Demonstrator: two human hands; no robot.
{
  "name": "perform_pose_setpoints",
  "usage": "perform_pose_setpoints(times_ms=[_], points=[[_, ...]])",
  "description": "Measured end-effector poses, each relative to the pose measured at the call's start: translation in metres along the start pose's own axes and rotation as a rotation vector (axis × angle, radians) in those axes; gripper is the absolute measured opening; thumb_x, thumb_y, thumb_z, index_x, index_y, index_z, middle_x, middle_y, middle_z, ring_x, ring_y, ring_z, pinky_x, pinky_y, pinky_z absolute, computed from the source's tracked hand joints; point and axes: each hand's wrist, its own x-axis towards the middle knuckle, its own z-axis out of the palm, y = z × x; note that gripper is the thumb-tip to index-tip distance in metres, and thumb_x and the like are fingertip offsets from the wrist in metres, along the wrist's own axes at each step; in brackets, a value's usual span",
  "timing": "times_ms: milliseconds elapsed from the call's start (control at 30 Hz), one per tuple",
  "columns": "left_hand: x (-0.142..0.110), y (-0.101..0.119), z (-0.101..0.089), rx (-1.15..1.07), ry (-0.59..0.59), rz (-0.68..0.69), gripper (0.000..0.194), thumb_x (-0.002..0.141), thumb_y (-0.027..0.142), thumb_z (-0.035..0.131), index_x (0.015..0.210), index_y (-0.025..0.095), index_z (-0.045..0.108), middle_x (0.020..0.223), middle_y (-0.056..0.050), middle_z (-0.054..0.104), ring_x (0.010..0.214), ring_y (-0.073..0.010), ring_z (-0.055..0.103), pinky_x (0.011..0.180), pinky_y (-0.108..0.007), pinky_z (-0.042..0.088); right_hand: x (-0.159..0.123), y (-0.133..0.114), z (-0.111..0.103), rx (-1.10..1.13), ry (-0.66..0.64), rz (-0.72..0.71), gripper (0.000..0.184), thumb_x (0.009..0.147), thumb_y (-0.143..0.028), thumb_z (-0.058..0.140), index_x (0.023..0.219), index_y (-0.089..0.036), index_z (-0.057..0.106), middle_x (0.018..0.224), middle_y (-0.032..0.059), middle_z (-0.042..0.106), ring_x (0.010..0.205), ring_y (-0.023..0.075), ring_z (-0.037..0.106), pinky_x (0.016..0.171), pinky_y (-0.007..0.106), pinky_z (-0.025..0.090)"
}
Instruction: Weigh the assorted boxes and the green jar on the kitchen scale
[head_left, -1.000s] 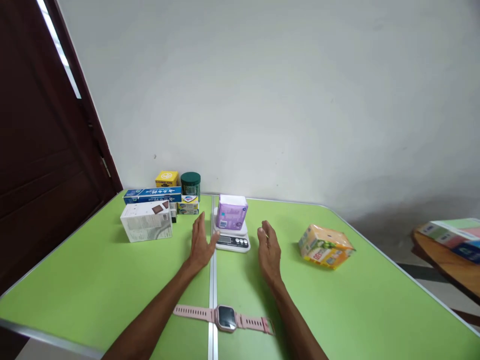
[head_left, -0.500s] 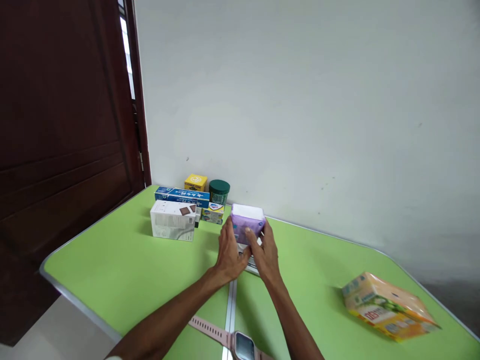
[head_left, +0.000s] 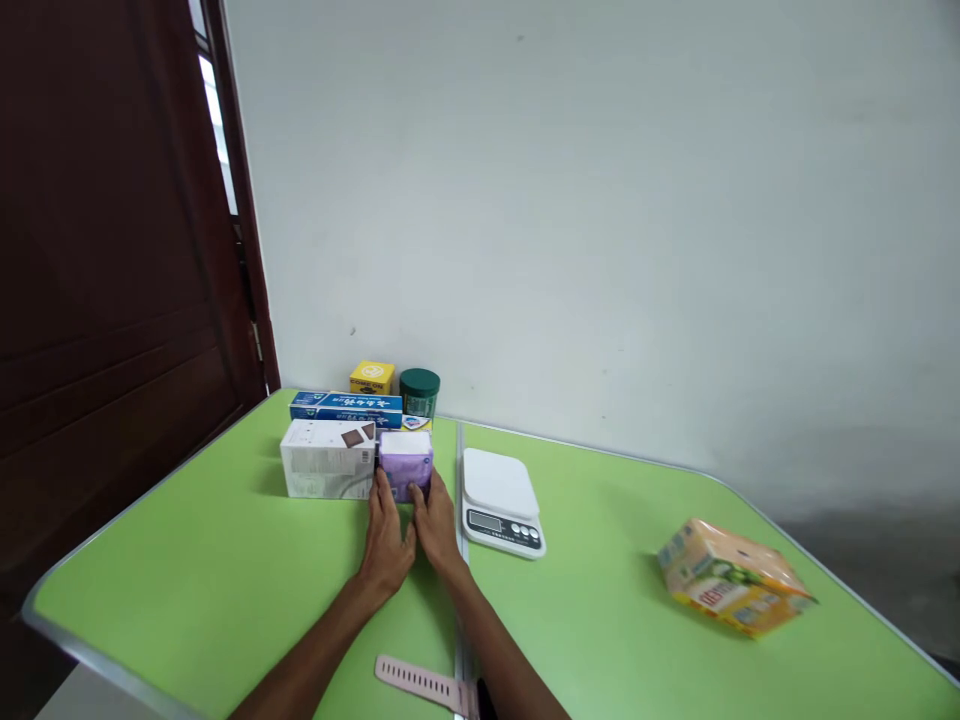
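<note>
A small purple packet (head_left: pixel 406 459) stands on the green table (head_left: pixel 187 560), pressed up against the right end of a white box (head_left: pixel 328 459). My left hand (head_left: pixel 385 536) and my right hand (head_left: pixel 436 526) both grip the packet from the near side, fingers closed on its front and sides. The white kitchen scale (head_left: pixel 500 495) sits bare just right of my hands.
Behind the white box lie a blue box (head_left: pixel 346 408), a yellow box (head_left: pixel 372 377) and a green-lidded jar (head_left: pixel 419 391). An orange-yellow packet (head_left: pixel 729 577) lies at the right. A pink watch strap (head_left: pixel 421 684) is near the front edge. A dark door (head_left: pixel 112 250) stands at the left.
Both hands closed on the purple packet, lifted it off the scale and carried it left, setting it down beside the white box. The scale is now bare.
</note>
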Motion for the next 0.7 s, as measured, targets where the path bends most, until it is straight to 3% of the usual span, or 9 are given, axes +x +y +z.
perform_pose_setpoints(times_ms=[133, 333, 433, 533, 600, 700], points=[[-0.008, -0.003, -0.008, 0.056, -0.026, -0.008, 0.091, 0.089, 0.025, 0.054, 0.165, 0.005, 0.007, 0.172, -0.025, 0.012, 0.162, -0.0350, 0.011, 0.130, -0.058, 0.019, 0.005, -0.005, 0.010, -0.031, -0.015, 0.054, 0.047, 0.096, -0.043, 0.052, 0.135, -0.020, 0.063, 0.126, 0.0133, 0.071, 0.117, 0.0301, 0.065, 0.103, 0.045, 0.050], [-0.003, -0.006, -0.022, 0.106, 0.035, -0.043, 0.093, 0.089, 0.030, 0.057, 0.164, 0.005, 0.009, 0.171, -0.026, 0.014, 0.161, -0.0365, 0.014, 0.129, -0.060, 0.020, -0.001, -0.006, 0.022, -0.035, -0.051, 0.094, 0.048, 0.092, -0.040, 0.052, 0.134, -0.017, 0.063, 0.126, 0.0163, 0.070, 0.118, 0.0322, 0.065, 0.108, 0.049, 0.048], [-0.003, -0.005, -0.026, 0.102, 0.021, -0.024, 0.092, 0.089, 0.032, 0.058, 0.164, 0.008, 0.011, 0.171, -0.024, 0.017, 0.161, -0.0360, 0.014, 0.130, -0.060, 0.018, 0.001, -0.005, 0.021, -0.004, -0.040, 0.133, 0.058, 0.088, -0.042, 0.058, 0.139, -0.015, 0.058, 0.135, 0.0185, 0.065, 0.128, 0.0337, 0.060, 0.114, 0.052, 0.044], [-0.003, -0.001, -0.028, 0.086, 0.014, -0.027, 0.093, 0.088, 0.031, 0.059, 0.164, 0.008, 0.010, 0.171, -0.023, 0.016, 0.162, -0.0350, 0.012, 0.131, -0.058, 0.016, 0.015, -0.009, 0.018, 0.062, -0.057, 0.153, 0.081, 0.072, -0.045, 0.077, 0.145, -0.018, 0.053, 0.147, 0.0168, 0.058, 0.140, 0.0354, 0.051, 0.119, 0.055, 0.038], [-0.001, 0.003, -0.028, 0.059, 0.024, -0.064, 0.095, 0.087, 0.032, 0.060, 0.164, 0.009, 0.010, 0.172, -0.023, 0.016, 0.162, -0.0345, 0.011, 0.131, -0.056, 0.015, 0.028, -0.015, 0.015, 0.168, -0.127, 0.169, 0.090, 0.064, -0.042, 0.083, 0.145, -0.021, 0.051, 0.145, 0.0137, 0.061, 0.137, 0.0349, 0.054, 0.116, 0.055, 0.041], [0.002, 0.009, -0.028, 0.008, 0.036, -0.125, 0.097, 0.085, 0.035, 0.063, 0.164, 0.011, 0.013, 0.171, -0.022, 0.018, 0.162, -0.0345, 0.013, 0.131, -0.055, 0.015, 0.039, -0.025, 0.005, 0.308, -0.248, 0.227, 0.081, 0.065, -0.038, 0.083, 0.139, -0.023, 0.056, 0.130, 0.0104, 0.071, 0.118, 0.0317, 0.068, 0.105, 0.052, 0.051]])
